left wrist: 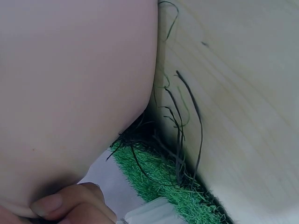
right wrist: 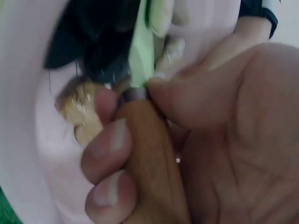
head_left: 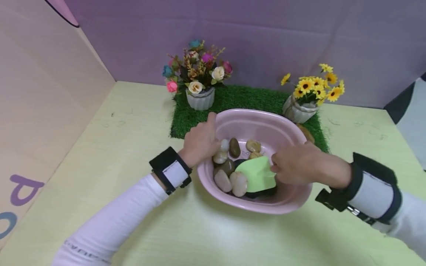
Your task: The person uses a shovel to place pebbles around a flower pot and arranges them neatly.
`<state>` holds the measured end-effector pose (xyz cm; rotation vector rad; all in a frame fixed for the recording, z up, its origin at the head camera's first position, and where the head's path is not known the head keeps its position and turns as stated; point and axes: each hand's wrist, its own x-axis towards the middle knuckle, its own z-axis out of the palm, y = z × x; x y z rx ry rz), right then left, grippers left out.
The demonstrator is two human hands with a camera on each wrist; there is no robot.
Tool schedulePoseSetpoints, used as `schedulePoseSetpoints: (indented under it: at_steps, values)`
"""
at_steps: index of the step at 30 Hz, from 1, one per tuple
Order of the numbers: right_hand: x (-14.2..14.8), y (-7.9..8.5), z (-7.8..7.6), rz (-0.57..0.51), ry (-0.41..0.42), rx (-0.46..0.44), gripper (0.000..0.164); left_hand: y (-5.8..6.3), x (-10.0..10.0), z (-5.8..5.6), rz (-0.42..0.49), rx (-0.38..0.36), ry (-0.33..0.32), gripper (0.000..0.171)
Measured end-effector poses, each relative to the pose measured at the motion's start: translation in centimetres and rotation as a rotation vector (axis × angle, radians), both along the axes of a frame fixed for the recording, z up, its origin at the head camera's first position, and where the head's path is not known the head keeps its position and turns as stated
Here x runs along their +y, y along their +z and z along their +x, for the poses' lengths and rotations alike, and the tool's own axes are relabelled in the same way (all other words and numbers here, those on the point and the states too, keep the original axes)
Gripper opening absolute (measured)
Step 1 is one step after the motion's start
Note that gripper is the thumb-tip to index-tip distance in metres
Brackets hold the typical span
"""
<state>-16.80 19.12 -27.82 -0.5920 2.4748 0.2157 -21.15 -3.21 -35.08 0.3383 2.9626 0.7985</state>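
Note:
A pink plastic basin stands partly on the green turf mat, with several smooth stones inside, mostly toward its left. My left hand grips the basin's left rim; in the left wrist view its fingertips curl over the edge. In my right hand is a small trowel with a light green blade. The right wrist view shows fingers and thumb wrapped round its wooden handle. The blade lies low in the basin beside the stones, over something black that it partly hides.
Behind the basin, on the turf mat, stand a pot of mixed flowers and a pot of yellow flowers. A brown object shows past the basin's right rim. The pale wooden table meets a purple backdrop at the far side.

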Motion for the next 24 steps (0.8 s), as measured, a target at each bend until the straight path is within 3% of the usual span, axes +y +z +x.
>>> schedulePoseSetpoints:
  at_steps: [8, 12, 16, 20, 24]
  values:
    - [-1.4, -0.8, 1.1, -0.045, -0.066, -0.073, 0.024, -0.2, -0.2, 0.0, 0.008, 0.001, -0.006, 0.058]
    - [-1.4, -0.8, 0.9, -0.089, -0.078, -0.055, 0.025, -0.1, -0.3, 0.0, 0.007, 0.002, -0.007, 0.058]
    - [-1.7, -0.9, 0.8, -0.085, -0.047, 0.071, 0.023, -0.1, -0.2, 0.0, 0.005, -0.005, -0.013, 0.059]
    - [-2.4, -1.4, 1.3, -0.038, 0.043, 0.255, 0.024, -0.2, -0.2, -0.1, 0.002, -0.008, -0.006, 0.058]
    - [-3.0, -2.1, 2.0, -0.038, 0.11, 0.364, 0.023, -0.2, -0.2, 0.0, -0.001, 0.0, -0.007, 0.058]
